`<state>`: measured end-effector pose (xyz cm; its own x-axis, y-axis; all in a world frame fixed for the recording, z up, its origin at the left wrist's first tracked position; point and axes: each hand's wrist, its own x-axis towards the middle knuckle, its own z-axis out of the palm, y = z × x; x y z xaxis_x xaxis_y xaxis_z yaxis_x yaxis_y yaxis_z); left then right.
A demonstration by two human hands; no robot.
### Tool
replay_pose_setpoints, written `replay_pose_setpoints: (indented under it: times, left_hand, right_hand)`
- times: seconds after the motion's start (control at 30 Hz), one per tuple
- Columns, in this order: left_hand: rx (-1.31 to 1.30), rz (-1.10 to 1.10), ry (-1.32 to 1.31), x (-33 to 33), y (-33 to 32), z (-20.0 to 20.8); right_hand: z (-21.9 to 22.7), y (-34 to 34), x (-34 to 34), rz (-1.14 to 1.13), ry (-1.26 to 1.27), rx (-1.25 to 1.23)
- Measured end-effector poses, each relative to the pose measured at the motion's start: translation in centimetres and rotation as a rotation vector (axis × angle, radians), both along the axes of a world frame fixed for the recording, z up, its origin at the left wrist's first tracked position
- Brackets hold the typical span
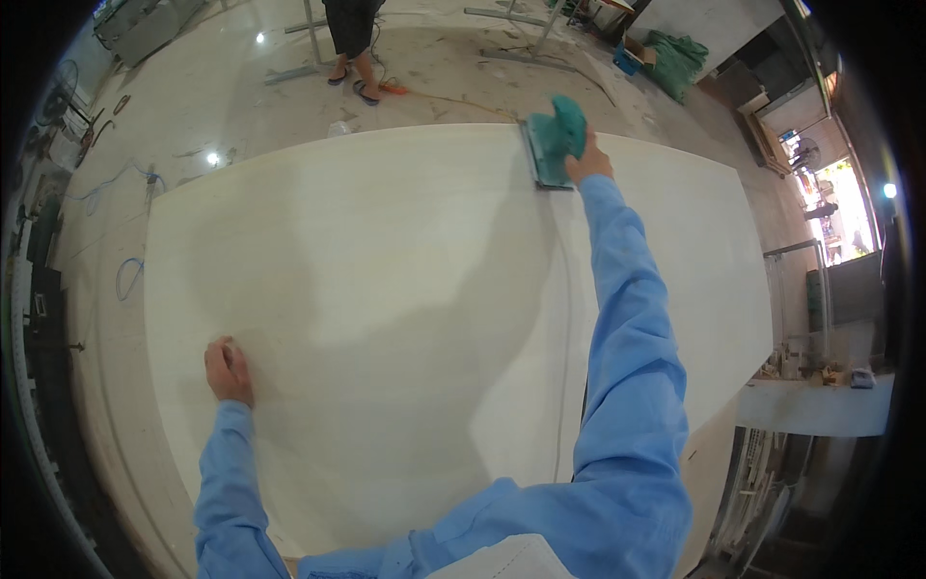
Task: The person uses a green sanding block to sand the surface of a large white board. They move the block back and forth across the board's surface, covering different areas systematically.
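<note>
A large pale flat panel (405, 289) lies before me. At its far edge, right of the middle, my right hand (590, 162) is closed round the body of a green power sander (557, 145). The sander's flat rectangular pad rests on the panel. A thin pale cord (567, 318) runs over the panel from near the sander back toward my body. On the panel's left part sits my left hand (229, 371), its fingers curled in. Whatever those fingers hold, if anything, is hidden.
Beyond the panel a person's legs (351, 39) stand near metal trestle legs (311, 34) and an orange cord (434, 95). A green sack (675, 63) lies far right. Blue hose (128, 278) loops left of the panel. A white-topped bench (810, 405) stands at right.
</note>
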<state>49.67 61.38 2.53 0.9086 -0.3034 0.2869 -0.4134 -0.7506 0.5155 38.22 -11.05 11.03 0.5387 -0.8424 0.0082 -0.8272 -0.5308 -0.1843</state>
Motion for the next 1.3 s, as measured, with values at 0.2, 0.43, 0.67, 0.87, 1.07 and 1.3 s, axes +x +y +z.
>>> replay_pose_setpoints:
  times: [0.2,0.43,0.67,0.87,1.07,1.3]
  left_hand:
    - [-0.065,0.016,-0.002,-0.2,0.1,-1.3]
    - [0.125,0.007,-0.169,2.6,0.1,-5.8]
    - [-0.468,-0.274,-0.08,-20.7,-3.1,3.3]
    - [-0.316,-0.386,0.021,-32.1,-0.2,9.3]
    - [0.088,-0.092,-0.082,-17.6,0.6,7.2]
    - [0.189,-0.005,-0.009,-16.2,5.9,8.8]
  right_hand:
    - [-1.3,0.5,-15.8,-0.138,-0.036,-0.027]
    - [-0.9,21.4,-30.0,-0.002,-0.156,0.063]
    - [1.9,48.5,-36.9,0.291,-0.165,0.231]
    - [1.1,58.3,-31.7,0.771,-0.197,0.395]
    - [-0.1,59.4,-12.5,0.996,-0.112,0.266]
    - [0.0,64.4,-16.1,1.093,-0.129,0.409]
